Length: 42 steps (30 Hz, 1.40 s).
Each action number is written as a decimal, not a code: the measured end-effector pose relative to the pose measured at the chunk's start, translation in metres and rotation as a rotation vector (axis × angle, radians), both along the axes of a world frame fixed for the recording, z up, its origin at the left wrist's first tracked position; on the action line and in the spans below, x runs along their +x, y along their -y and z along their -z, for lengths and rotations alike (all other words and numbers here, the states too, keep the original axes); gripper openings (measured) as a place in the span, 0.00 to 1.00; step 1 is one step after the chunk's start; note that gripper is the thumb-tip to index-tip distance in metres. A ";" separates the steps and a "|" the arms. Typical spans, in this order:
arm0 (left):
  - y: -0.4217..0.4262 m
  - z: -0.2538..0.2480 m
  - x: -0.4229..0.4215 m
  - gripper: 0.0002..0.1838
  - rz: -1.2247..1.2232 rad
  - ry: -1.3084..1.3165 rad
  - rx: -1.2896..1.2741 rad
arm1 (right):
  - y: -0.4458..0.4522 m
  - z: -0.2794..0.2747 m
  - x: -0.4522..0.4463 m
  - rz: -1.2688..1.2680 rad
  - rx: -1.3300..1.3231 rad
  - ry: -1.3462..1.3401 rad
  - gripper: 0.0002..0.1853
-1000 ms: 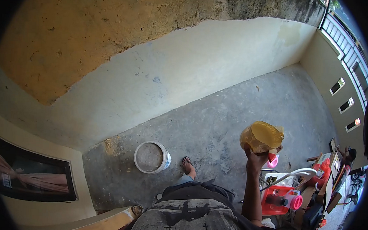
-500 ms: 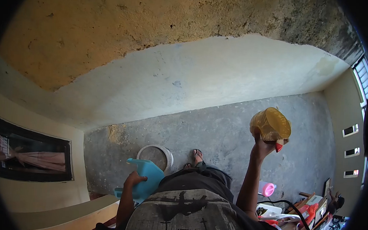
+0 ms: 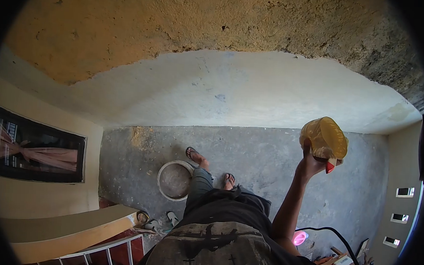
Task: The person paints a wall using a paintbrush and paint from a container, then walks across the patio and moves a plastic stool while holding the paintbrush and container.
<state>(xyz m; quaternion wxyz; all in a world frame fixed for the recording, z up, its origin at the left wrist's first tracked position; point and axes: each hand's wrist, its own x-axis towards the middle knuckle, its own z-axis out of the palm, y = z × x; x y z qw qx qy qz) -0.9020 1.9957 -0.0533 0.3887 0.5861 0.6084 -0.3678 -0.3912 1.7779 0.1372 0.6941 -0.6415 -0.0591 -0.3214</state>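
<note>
Raised at the right, my right hand (image 3: 312, 162) is wrapped round a yellowish, see-through plastic container (image 3: 326, 136) with a red-and-white patch at its lower edge. Its wide round opening faces right. My left hand is out of view. On the floor, left of my legs, stands a round whitish bucket (image 3: 159, 179) with a grey inside.
A wall (image 3: 272, 87) with rough orange plaster above a pale part runs ahead. Loose sandals (image 3: 172, 218) lie near a low ledge (image 3: 77, 224) at the lower left. A pink-lidded container (image 3: 300, 238), a black cable (image 3: 338, 235) and piled items are lower right.
The view has turned right. The light-blue item and my left hand holding it have left view. My right hand still holds the yellowish container, and one foot has stepped forward beside the bucket.
</note>
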 end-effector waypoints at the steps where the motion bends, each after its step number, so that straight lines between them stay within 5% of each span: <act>1: 0.002 0.002 0.004 0.37 -0.021 -0.007 -0.008 | -0.001 0.001 0.004 0.010 -0.009 0.020 0.45; 9: 0.004 0.024 0.043 0.37 -0.158 -0.028 -0.050 | 0.018 -0.008 0.017 0.002 0.006 0.006 0.46; 12: 0.013 0.030 -0.062 0.36 -0.193 -0.050 -0.060 | 0.037 -0.004 0.014 0.051 -0.008 0.018 0.46; 16: -0.009 0.033 -0.038 0.36 -0.234 -0.061 -0.066 | 0.065 0.000 0.004 0.118 -0.004 0.047 0.45; 23: -0.021 0.011 -0.012 0.40 0.215 0.250 0.170 | 0.113 -0.010 -0.042 0.248 -0.048 0.102 0.40; 28: 0.008 0.027 0.058 0.42 0.760 0.384 0.446 | 0.147 -0.019 -0.063 0.248 -0.005 0.091 0.41; 35: 0.085 0.008 0.172 0.41 0.966 0.448 0.401 | 0.202 -0.008 -0.033 0.390 -0.056 0.065 0.43; 42: 0.212 0.071 0.336 0.38 1.283 0.582 0.256 | 0.262 0.009 0.059 0.389 0.032 0.197 0.46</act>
